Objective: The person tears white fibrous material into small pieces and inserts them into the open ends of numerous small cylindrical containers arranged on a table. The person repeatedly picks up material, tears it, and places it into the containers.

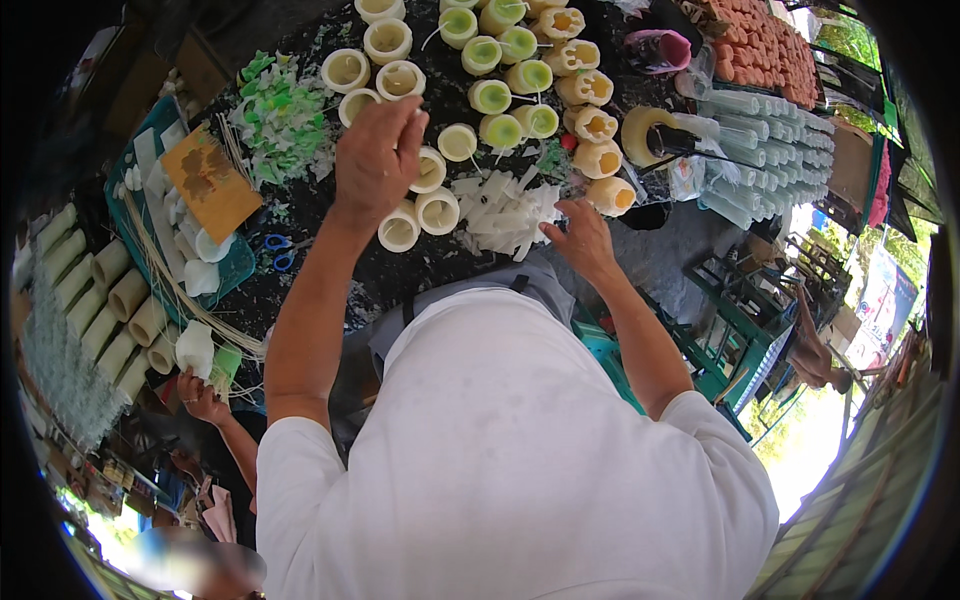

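My left hand (376, 165) is over a group of hollow cream wax cups, its fingers curled together; what they may hold is hidden. Just beyond it stands a wax cup (400, 79), and another wax cup (437, 211) is beside my wrist. My right hand (583, 238) rests at the right edge of a pile of translucent white wax pieces (505, 210), thumb and fingers apart. Behind the pile are several cups with green wax inside (500, 130), some with white wicks hanging out. A scalloped candle shell with an orange inside (611, 195) stands near my right fingertips.
Green and white wax scraps (280, 120) lie at the far left. Blue scissors (282, 252) are near a teal tray (236, 268). A pot (650, 137) and rows of clear tubes (765, 145) stand right. At left, another person's hand (203, 398) holds a white wax piece (195, 348).
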### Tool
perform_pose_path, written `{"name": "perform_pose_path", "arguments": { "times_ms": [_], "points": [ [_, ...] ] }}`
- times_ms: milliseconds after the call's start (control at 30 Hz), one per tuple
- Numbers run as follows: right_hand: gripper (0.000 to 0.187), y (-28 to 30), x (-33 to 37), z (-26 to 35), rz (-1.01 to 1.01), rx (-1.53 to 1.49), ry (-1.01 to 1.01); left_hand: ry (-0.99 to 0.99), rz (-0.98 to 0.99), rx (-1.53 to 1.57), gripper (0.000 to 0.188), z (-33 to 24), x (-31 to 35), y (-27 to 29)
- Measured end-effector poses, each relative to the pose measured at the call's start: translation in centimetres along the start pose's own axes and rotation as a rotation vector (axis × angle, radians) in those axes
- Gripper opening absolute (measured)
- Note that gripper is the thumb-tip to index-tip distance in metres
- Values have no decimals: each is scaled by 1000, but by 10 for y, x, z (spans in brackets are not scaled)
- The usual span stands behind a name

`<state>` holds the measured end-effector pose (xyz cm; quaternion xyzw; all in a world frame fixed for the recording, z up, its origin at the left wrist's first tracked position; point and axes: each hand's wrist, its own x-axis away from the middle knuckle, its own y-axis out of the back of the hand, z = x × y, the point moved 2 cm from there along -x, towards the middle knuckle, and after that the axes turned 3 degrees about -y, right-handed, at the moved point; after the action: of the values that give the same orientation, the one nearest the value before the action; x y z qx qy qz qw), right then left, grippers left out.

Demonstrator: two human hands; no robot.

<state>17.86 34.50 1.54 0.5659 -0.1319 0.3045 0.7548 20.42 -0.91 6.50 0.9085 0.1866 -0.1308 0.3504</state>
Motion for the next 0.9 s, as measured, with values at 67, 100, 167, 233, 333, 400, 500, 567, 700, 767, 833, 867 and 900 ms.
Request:
{"name": "perform_pose_path", "arguments": {
  "times_ms": [67, 100, 167, 233, 333, 400, 500, 567, 700, 767, 833, 867, 900],
  "points": [
    [68, -25, 11, -11, -39, -18, -64, -35, 101, 107, 15, -36, 26, -4],
    [87, -39, 7, -16, -3, -97, -151, -65, 149, 168, 14, -49, 44, -11],
    [80, -47, 2, -23, -17, -126, -163, -58, 353, 216, 16, -62, 81, -31],
    [70, -54, -4, -33, -44, -137, -137, -75, 443, 258, 16, -70, 105, -47],
    [50, -50, -8, -44, -124, -108, -77, -53, 506, 256, 16, -75, 122, -62],
    [38, -43, -8, -42, -210, -80, -79, -51, 500, 262, 18, -80, 123, -70],
    [28, 0, 7, 1, -29, -565, -198, 91, 289, 220, 22, -96, 103, -71],
    [27, 29, 26, 39, 106, -573, 46, 231, 291, 434, 26, -100, 91, -73],
    [25, 46, 43, 78, 110, -613, 122, 53, 354, 358, 26, -95, 83, -65],
    [23, 28, 28, 79, 231, -864, -47, -112, 316, 159, 25, -100, 81, -54],
    [23, 20, 17, 83, 389, -1112, -181, -138, 251, 90, 27, -101, 83, -43],
    [23, 19, 13, 86, 485, -1237, -226, -151, 218, 56, 28, -99, 83, -38],
    [23, 18, 10, 90, 581, -1360, -274, -134, 141, -19, 26, -91, 80, -28]
  ]
}}
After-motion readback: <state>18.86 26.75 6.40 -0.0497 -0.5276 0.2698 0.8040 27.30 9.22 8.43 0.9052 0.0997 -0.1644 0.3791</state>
